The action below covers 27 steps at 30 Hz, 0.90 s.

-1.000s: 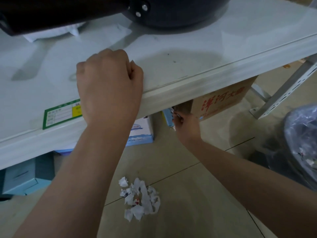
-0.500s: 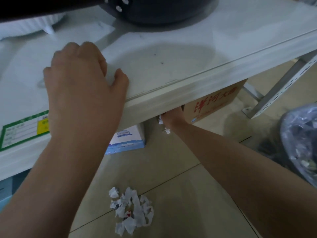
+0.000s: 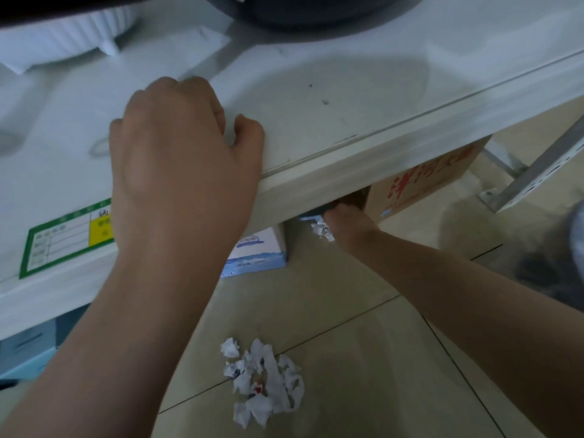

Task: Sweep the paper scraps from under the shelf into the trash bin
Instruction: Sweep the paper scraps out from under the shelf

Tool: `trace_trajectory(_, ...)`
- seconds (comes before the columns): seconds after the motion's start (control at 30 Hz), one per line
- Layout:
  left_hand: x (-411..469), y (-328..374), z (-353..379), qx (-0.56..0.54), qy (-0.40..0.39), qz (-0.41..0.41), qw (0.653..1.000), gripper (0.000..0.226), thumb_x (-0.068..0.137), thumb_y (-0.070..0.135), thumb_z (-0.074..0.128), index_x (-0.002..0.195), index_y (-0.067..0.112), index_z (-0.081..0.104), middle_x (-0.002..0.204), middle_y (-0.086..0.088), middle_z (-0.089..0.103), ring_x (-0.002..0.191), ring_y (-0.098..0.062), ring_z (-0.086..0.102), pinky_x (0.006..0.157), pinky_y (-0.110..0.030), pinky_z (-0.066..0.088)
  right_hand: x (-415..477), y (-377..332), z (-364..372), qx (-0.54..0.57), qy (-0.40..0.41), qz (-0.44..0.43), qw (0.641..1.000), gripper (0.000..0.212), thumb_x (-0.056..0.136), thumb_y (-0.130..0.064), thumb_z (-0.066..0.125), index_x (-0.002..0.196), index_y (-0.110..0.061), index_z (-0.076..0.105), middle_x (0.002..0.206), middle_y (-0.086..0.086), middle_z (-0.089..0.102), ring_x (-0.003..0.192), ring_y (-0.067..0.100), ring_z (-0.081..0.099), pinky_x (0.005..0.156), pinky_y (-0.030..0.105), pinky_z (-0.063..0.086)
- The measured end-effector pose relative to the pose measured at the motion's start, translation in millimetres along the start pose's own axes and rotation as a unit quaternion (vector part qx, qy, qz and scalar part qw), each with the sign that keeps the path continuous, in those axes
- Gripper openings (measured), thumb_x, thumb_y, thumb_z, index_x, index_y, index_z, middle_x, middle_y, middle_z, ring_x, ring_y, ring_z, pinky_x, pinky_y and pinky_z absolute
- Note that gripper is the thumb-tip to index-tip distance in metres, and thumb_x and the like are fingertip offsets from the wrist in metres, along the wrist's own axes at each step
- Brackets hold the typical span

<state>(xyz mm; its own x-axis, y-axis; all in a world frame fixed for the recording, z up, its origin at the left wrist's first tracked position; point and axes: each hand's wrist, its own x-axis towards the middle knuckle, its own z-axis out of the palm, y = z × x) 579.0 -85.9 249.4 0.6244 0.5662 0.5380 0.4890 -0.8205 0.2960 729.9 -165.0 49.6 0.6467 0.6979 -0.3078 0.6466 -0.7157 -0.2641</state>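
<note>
I can't see the right hand's (image 3: 346, 220) fingers: the shelf (image 3: 316, 181) edge hides them. At 3 o'clock the trash bin (image 3: 568, 263) is blurred and cut off. The label's (image 3: 68, 237) writing is unreadable.

Dim, flat, bluish light; soft shadow on pale grey glossy shelf top (image 3: 347, 90). Edges bow w/ wide-angle distortion. Slight motion blur, esp. far right; under-shelf area dark.
</note>
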Motion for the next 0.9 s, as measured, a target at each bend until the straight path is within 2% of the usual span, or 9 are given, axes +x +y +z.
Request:
trace_trajectory(0.13,1.1,-1.6,0.3,-0.009,-0.006,-0.007,1.000,0.028,0.087,0.031,0.051,0.069,0.011,0.043,0.077,-0.010,0.047,0.077,-0.026,0.042,0.079,-0.039,0.034,-18.9,11.5,5.9,-0.003,-0.037,-0.015,0.999,0.025,0.094,-0.012,0.051,0.112,0.001,0.063,0.113,0.021,0.066,0.105,0.037,0.063,0.091,0.041,0.049)
trace_trajectory(0.3,0.1,-0.6,0.3,-0.015,-0.017,-0.011,1.000,0.028,0.088,0.028,0.051,0.069,0.009,0.046,0.076,-0.012,0.049,0.075,-0.027,0.042,0.077,-0.040,0.037,-41.0,14.4,12.0,-0.006,-0.073,-0.037,0.997,0.023,0.092,-0.009,0.055,0.111,-0.002,0.066,0.116,0.019,0.066,0.107,0.033,0.063,0.095,0.038,0.050)
trace_trajectory(0.4,-0.4,0.4,-0.1,-0.017,-0.018,-0.009,1.000,0.028,0.088,0.028,0.051,0.069,0.008,0.046,0.077,-0.014,0.051,0.074,-0.028,0.042,0.078,-0.042,0.038,-55.6,10.6,11.2,-0.010,-0.064,-0.050,0.997,0.021,0.093,-0.004,0.047,0.095,-0.007,0.067,0.117,0.019,0.065,0.111,0.031,0.060,0.093,0.028,0.043)
trace_trajectory(0.43,-0.3,0.5,-0.5,-0.017,-0.017,-0.009,1.000,0.028,0.088,0.028,0.051,0.069,0.008,0.047,0.077,-0.015,0.051,0.075,-0.028,0.042,0.078,-0.042,0.039,-58.4,9.1,12.9,-0.016,-0.055,-0.055,0.997,0.021,0.094,-0.005,0.045,0.090,-0.008,0.066,0.117,0.019,0.066,0.110,0.030,0.061,0.091,0.027,0.041)
trace_trajectory(0.5,-0.8,0.9,-0.6,-0.018,-0.016,-0.010,1.000,0.029,0.088,0.028,0.050,0.069,0.006,0.048,0.077,-0.015,0.051,0.075,-0.029,0.042,0.076,-0.042,0.039,-64.7,5.6,13.7,-0.048,-0.021,-0.051,0.997,0.021,0.094,-0.008,0.046,0.104,-0.006,0.064,0.111,0.015,0.068,0.104,0.028,0.064,0.087,0.030,0.044)
trace_trajectory(0.57,-1.1,1.7,-0.9,-0.023,-0.014,-0.009,1.000,0.029,0.087,0.027,0.050,0.068,0.005,0.048,0.075,-0.016,0.052,0.074,-0.031,0.043,0.073,-0.041,0.039,-67.3,4.7,15.6,-0.039,0.052,-0.045,0.997,0.025,0.093,-0.008,0.047,0.114,-0.008,0.061,0.104,0.011,0.071,0.095,0.026,0.067,0.075,0.029,0.047)
trace_trajectory(0.67,-2.1,2.9,-1.5,-0.025,-0.017,-0.009,1.000,0.029,0.086,0.027,0.050,0.068,0.004,0.050,0.074,-0.017,0.053,0.075,-0.035,0.047,0.073,-0.042,0.042,-68.0,1.6,6.9,-0.016,0.119,-0.014,0.993,0.024,0.092,-0.003,0.049,0.114,-0.006,0.059,0.101,0.012,0.069,0.091,0.025,0.067,0.065,0.026,0.042)
trace_trajectory(0.8,-2.5,2.5,-1.3,-0.034,-0.015,-0.002,0.999,0.027,0.085,0.026,0.050,0.068,0.005,0.049,0.074,-0.016,0.053,0.077,-0.039,0.051,0.075,-0.045,0.047,-58.6,1.3,-13.7,-0.012,0.117,0.051,0.992,0.023,0.094,-0.003,0.048,0.114,0.000,0.058,0.106,0.016,0.065,0.097,0.029,0.065,0.076,0.032,0.052)
trace_trajectory(0.9,-1.7,1.1,-0.9,-0.033,-0.007,0.004,0.999,0.028,0.085,0.026,0.051,0.066,0.005,0.049,0.072,-0.014,0.053,0.074,-0.036,0.049,0.073,-0.041,0.043,-56.1,2.0,-9.1,-0.064,0.040,0.024,0.997,0.027,0.094,-0.002,0.044,0.117,0.000,0.059,0.111,0.016,0.066,0.104,0.030,0.064,0.086,0.036,0.052)
